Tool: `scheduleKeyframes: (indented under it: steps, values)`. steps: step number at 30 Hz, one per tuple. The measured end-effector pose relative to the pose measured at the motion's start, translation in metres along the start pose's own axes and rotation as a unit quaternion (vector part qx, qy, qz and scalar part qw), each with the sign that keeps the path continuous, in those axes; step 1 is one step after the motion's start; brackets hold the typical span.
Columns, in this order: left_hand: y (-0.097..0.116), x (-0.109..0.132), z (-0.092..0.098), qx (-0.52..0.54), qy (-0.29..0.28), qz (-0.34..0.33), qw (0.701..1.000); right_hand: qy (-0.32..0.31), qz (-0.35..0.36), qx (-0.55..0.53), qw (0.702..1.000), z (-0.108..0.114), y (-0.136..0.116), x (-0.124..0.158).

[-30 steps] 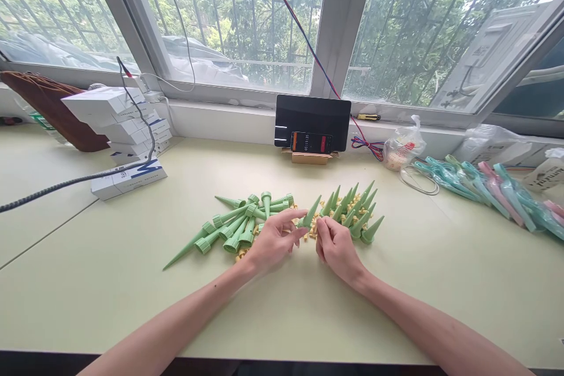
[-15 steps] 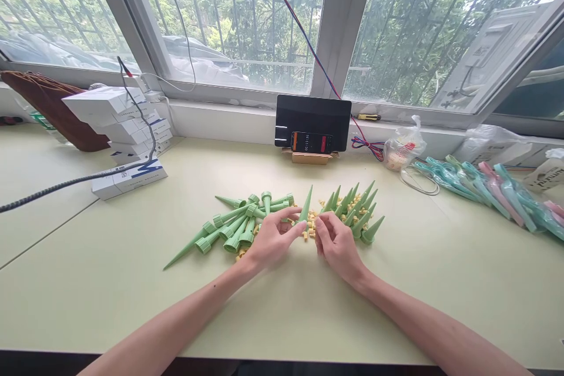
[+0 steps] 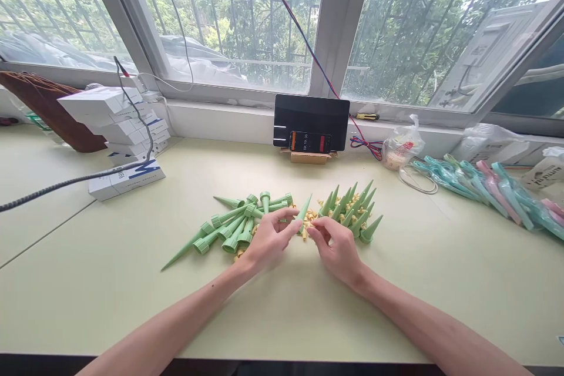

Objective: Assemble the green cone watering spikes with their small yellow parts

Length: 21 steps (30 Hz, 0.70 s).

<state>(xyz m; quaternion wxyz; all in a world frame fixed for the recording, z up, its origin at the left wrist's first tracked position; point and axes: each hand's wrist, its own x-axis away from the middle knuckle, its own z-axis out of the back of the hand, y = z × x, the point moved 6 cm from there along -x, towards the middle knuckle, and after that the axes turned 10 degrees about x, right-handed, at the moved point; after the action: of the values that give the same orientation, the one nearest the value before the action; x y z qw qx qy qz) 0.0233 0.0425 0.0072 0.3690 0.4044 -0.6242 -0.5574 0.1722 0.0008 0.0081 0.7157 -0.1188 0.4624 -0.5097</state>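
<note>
My left hand [image 3: 273, 238] has its thumb and fingers closed on a green plastic watering spike [image 3: 304, 211], its tip pointing up. Beside it, my right hand [image 3: 338, 247] pinches what looks like a small yellow plastic piece [image 3: 309, 225], largely hidden by the fingertips. Between and behind the hands lie loose yellow pieces [image 3: 304, 235]. To the left is a heap of green spikes with ribbed caps [image 3: 229, 229], lying in various directions. Right of the hands, several green spikes [image 3: 352, 208] stand points up in a cluster, with yellow pieces among them.
A phone [image 3: 309, 142] leans on a black tablet [image 3: 312, 117] at the back. White boxes [image 3: 127, 179] and a dark cable [image 3: 57, 187] are on the left. A plastic bag [image 3: 402, 147] and wrapped teal and pink straps [image 3: 489, 188] lie on the right, below the windows.
My right hand has moved slightly left, closer to the spike in my left hand. That spike now sits a little lower and tilts more to the right. The view has shifted slightly.
</note>
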Motion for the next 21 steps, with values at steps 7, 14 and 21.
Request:
scheduleKeyframes:
  steps: [7,14,21]
  values:
    - [0.0038,0.0015,-0.0027,-0.022,-0.034,-0.025,0.999,0.009,0.034,0.014,0.999,-0.0004,-0.0021,0.0031]
    - [0.0038,0.0030,-0.0043,-0.044,-0.063,-0.064,0.995,0.012,0.007,0.017,1.000,0.0002,0.0013,0.0024]
    - [0.0049,0.0031,-0.0084,-0.051,-0.097,-0.145,0.983,0.010,-0.044,-0.003,0.999,0.0011,0.0045,-0.0008]
